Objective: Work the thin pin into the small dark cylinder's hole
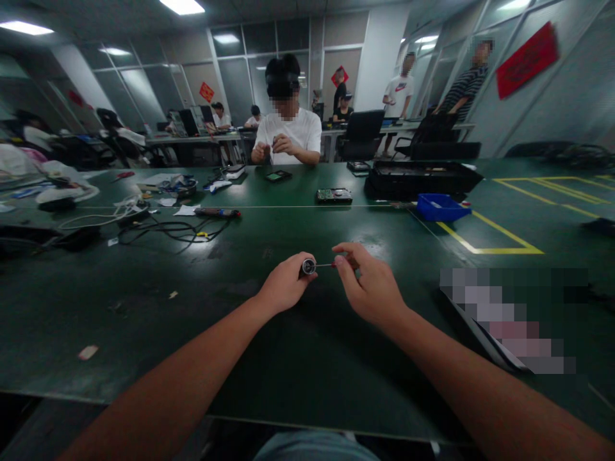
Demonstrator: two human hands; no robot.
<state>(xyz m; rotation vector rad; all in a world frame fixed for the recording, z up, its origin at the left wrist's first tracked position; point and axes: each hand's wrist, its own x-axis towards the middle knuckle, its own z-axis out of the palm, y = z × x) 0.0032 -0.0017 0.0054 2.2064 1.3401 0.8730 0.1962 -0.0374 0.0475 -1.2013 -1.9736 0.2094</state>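
My left hand [288, 282] is closed around a short dark cylinder [309, 266] with a silver ring at its round end; most of it is hidden by my fingers, and its kind is unclear. A thin metal rod [324, 265] with a small red part runs from the cylinder toward my right hand [369, 282]. The thumb and fingers of that hand are pinched at the red end. Both hands are over the green table [269, 346], near its middle.
Ahead lie a hard drive [334, 195], a blue tray [442, 208] and a long black case [418, 179]. A dark-handled tool [218, 212] and black cables [168, 234] are at left. A blurred-out item [509, 326] is at right. Across the table sits a person [288, 131].
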